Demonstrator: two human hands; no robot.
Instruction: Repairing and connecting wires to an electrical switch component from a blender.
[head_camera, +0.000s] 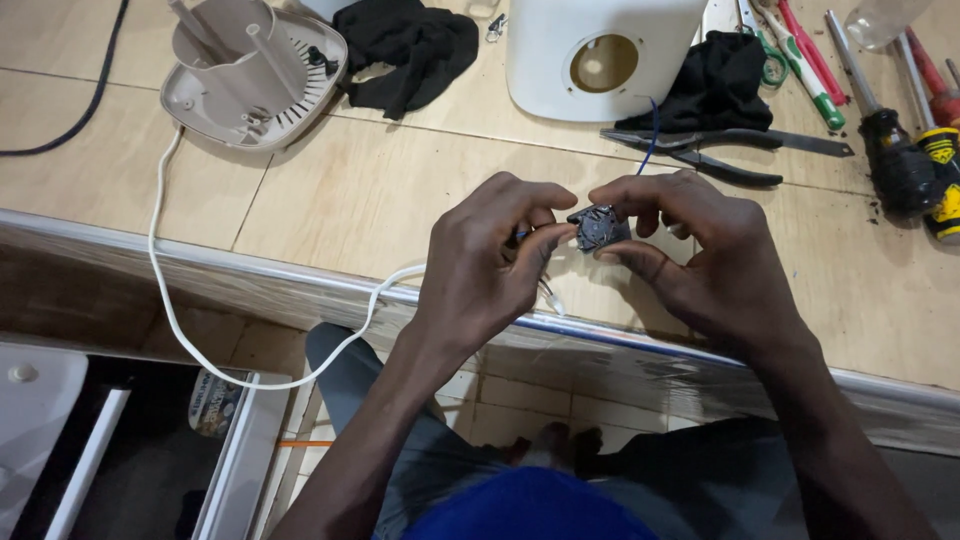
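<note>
Both hands met just in front of the white appliance housing (600, 50), over the tiled worktop (380, 190), and between them sat a small dark round part (599, 228), seemingly a little fan or motor with wires attached. The right hand (700, 265) was pinched shut on that part, thumb below and fingers arched over the top, which kept its face turned up toward the eyes. The left hand (490, 260) was also closed, its thumb and forefinger drawn together at the part's left edge, apparently to steady it or work a fine lead there; whether it gripped the part itself or only a wire could not be told. A thin blue wire (652, 135) ran from the part up toward the housing's round opening, which probably explained why the part was held so close to the housing. To the right of the housing lay dark pliers (715, 150), a black cloth (715, 85) and a row of screwdrivers (900, 150), all within easy reach. To the left of the housing lay another black cloth (405, 45), then a beige base piece (250, 75) with upright posts, its white cord (200, 350) trailing off the worktop's edge.
</note>
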